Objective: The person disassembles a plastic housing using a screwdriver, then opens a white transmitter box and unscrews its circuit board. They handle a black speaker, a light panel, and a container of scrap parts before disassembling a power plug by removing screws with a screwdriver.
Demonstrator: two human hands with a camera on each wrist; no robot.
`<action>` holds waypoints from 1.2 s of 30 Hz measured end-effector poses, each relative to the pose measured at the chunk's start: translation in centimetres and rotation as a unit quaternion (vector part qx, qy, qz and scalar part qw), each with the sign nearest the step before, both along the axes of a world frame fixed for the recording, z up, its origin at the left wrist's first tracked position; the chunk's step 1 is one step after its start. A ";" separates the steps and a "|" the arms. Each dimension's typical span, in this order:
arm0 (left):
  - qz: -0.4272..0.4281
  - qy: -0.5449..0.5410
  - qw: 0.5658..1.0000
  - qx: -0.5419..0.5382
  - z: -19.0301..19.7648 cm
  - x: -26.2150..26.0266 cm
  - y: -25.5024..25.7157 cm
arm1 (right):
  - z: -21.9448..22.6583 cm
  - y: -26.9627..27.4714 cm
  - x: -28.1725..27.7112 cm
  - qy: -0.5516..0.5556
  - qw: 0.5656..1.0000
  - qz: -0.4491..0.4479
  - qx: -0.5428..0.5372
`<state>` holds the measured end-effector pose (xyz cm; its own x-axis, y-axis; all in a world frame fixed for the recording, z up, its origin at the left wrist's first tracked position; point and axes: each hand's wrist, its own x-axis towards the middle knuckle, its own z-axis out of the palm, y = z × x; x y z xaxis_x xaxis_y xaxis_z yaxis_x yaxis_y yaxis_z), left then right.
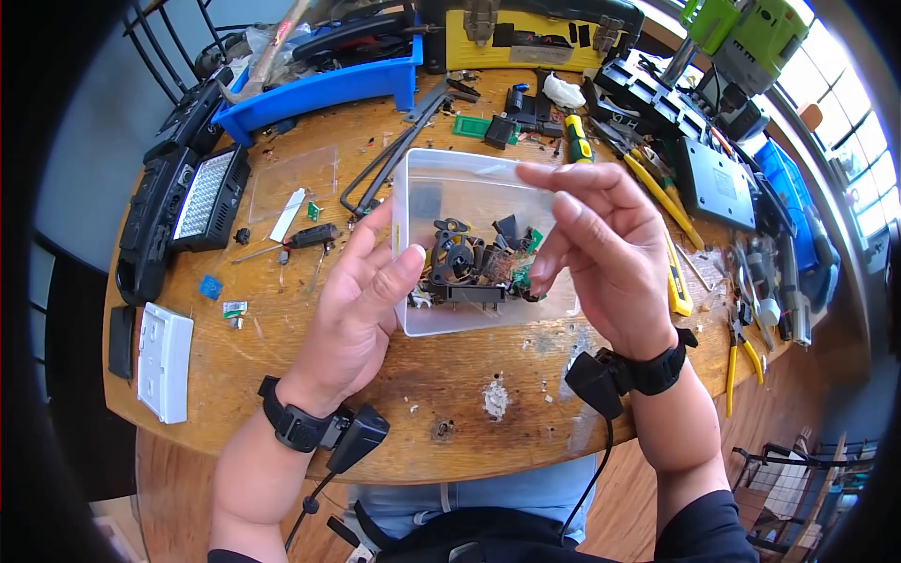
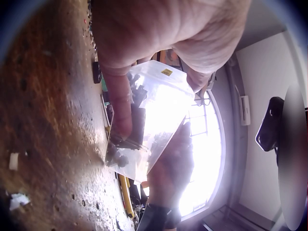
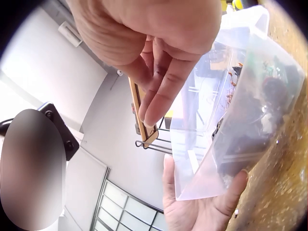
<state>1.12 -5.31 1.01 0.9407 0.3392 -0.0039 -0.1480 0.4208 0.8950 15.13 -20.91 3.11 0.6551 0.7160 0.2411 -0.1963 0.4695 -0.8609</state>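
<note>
A clear plastic box (image 1: 434, 324) is tilted above the workbench, its open side facing me. My left hand (image 1: 357, 310) grips its left side, thumb over the rim and fingers against the outside. Small electronic scrap lies heaped inside: a black fan-like part (image 1: 456, 261), green circuit board pieces (image 1: 522, 274) and thin copper-coloured wires. Over the box's right side hovers my right hand (image 1: 615, 249), fingers loosely bent and holding nothing. In the right wrist view, its fingers (image 3: 166, 91) hang beside the box wall, apart from the scrap. The left wrist view shows the box's underside against bright window light.
On the wooden workbench (image 1: 375, 413), a white switch-like box (image 1: 165, 364) and a screwdriver (image 1: 310, 236) lie to the left. A blue bin (image 1: 324, 89) and a yellow toolbox (image 1: 526, 54) stand behind. Yellow-handled pliers (image 1: 732, 371) and a green drill (image 1: 760, 42) are on the right.
</note>
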 end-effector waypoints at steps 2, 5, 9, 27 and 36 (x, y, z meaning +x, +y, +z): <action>-0.002 -0.001 1.000 0.009 0.0 0.0 0.1 | 0.2 0.0 -0.1 -0.021 0.999 -0.032 0.000; -0.010 -0.005 1.000 -0.015 0.1 0.0 0.0 | -0.2 -0.3 0.8 -0.084 0.990 -0.115 -0.001; -0.001 0.002 0.999 -0.048 0.0 0.0 0.1 | -0.8 -0.7 2.4 -0.055 0.978 -0.200 -0.016; 0.261 -0.030 0.964 -0.035 0.2 -0.6 8.9 | -3.5 -0.2 4.8 -0.013 0.982 -0.170 -0.078; 0.323 0.072 0.943 -0.043 0.5 -0.6 15.0 | -3.7 -0.4 5.1 -0.008 0.990 -0.128 -0.062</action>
